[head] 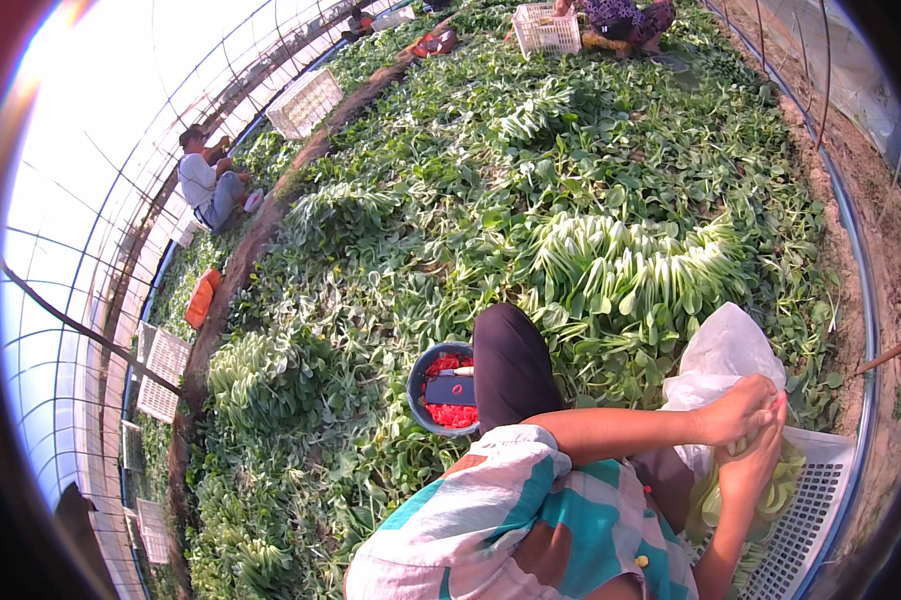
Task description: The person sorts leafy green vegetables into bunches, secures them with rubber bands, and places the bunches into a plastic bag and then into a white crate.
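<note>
My left hand (732,412) and my right hand (758,444) are together at the right, closed around the gathered neck of a clear plastic bag (723,356). The bag's loose end puffs out beyond my fingers. Below my hands its lower part bulges with leafy greens (784,484), over a white plastic crate (810,499). A small red bit shows at my fingertips; its kind is unclear. Beside my knee (514,360) stands a blue-grey tub (414,397) containing red bands (450,415), a dark flat object (443,390) and a light-handled tool (462,370).
Cut greens (638,262) lie in a row ahead, with another pile (259,375) at left. One person (210,180) sits at far left, another (623,19) crouches at the top by a crate (546,31). A blue pipe (863,300) edges the bed.
</note>
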The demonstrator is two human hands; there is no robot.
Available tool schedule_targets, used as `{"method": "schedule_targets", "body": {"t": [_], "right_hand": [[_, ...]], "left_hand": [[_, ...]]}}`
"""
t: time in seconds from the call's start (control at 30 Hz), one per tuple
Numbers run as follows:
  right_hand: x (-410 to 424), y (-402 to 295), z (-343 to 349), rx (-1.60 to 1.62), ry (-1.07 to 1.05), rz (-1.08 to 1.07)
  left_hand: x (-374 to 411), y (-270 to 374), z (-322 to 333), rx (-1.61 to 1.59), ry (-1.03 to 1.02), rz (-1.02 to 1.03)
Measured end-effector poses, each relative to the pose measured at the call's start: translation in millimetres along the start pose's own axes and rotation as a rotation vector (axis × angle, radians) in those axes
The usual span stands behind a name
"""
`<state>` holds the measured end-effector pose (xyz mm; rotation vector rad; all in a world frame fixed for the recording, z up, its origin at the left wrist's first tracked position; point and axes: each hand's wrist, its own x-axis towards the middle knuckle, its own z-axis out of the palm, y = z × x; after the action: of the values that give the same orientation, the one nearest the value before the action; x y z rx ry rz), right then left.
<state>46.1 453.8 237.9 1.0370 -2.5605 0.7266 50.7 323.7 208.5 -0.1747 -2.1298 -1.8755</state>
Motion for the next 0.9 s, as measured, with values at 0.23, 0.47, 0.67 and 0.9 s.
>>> {"method": "schedule_targets", "body": {"t": [0.23,0.47,0.67,0.9], "right_hand": [[-1.3,-3.1,0.0,-0.035,-0.290,0.174],[-8.3,-1.4,13.8,-0.118,-0.175,0.109],[0.5,5.3,1.5,-0.068,-0.110,0.024],[-6.6,19.3,-10.6,-0.011,-0.030,0.147]], "left_hand": [[35.8,8.3,-3.1,0.226,-0.133,0.278],[91.4,-1.1,-22.3,0.889,-0.091,0.852],[112.7,10.4,-94.0,0.678,0.070,0.330],[28.2,88.5,-74.1,0.922,-0.446,0.393]]}}
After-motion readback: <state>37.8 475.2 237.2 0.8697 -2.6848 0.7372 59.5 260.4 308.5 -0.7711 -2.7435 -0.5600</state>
